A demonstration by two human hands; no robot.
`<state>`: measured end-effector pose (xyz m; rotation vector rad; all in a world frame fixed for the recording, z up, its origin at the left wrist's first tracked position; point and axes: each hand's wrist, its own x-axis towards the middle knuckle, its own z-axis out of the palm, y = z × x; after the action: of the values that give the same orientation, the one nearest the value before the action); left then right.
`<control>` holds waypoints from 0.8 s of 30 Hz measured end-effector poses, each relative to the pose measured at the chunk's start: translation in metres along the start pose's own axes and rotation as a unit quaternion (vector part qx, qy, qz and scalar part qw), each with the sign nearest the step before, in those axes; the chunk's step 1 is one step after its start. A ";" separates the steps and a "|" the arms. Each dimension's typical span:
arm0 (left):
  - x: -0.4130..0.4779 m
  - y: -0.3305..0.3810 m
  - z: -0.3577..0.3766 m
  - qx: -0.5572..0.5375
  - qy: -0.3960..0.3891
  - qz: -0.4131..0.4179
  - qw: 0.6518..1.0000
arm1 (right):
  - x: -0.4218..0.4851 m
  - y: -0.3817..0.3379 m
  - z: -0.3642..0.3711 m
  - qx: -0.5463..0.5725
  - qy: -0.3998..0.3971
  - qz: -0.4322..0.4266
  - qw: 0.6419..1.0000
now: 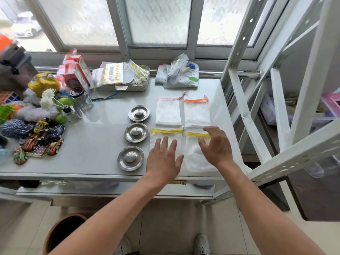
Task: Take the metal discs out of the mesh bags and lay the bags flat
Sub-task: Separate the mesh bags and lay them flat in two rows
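Mesh bags lie flat in a two-by-two block on the grey table (pixel 92 150): pink-topped bag (pixel 167 113), orange-topped bag (pixel 197 113), and two yellow-topped bags (pixel 166 138) (pixel 196 155) near the front edge. Left hand (pixel 163 159) rests spread on one; right hand (pixel 216 144) hovers unclenched, empty. Three shiny round metal discs (pixel 139 112) (pixel 136 132) (pixel 131 158) sit beside them; bare tabletop lies leftward.

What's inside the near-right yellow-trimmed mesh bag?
The near-right yellow-trimmed mesh bag shows a pale bulge near its middle, possibly bunched mesh; whether it is a disc is unclear. The right hand hovers over its top, covering that part.
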<state>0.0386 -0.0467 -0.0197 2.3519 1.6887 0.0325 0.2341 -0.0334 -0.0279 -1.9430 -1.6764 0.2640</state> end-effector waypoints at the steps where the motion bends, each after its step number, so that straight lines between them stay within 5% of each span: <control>1: 0.001 -0.006 0.000 0.017 -0.032 -0.010 0.999 | -0.004 -0.004 0.004 -0.021 -0.013 -0.018 1.000; 6: -0.007 -0.016 0.009 0.046 -0.065 0.003 0.997 | -0.019 -0.015 0.021 -0.040 -0.097 -0.022 0.994; 17: -0.006 -0.015 0.008 0.041 -0.069 -0.005 0.997 | -0.021 -0.010 0.019 -0.042 -0.151 -0.028 0.987; 24: -0.023 -0.016 0.022 0.039 -0.046 0.039 0.997 | -0.046 -0.005 0.012 -0.070 -0.095 -0.011 0.993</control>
<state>0.0193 -0.0672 -0.0412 2.4360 1.5825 -0.1277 0.2150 -0.0735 -0.0443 -2.0552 -1.8818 0.3423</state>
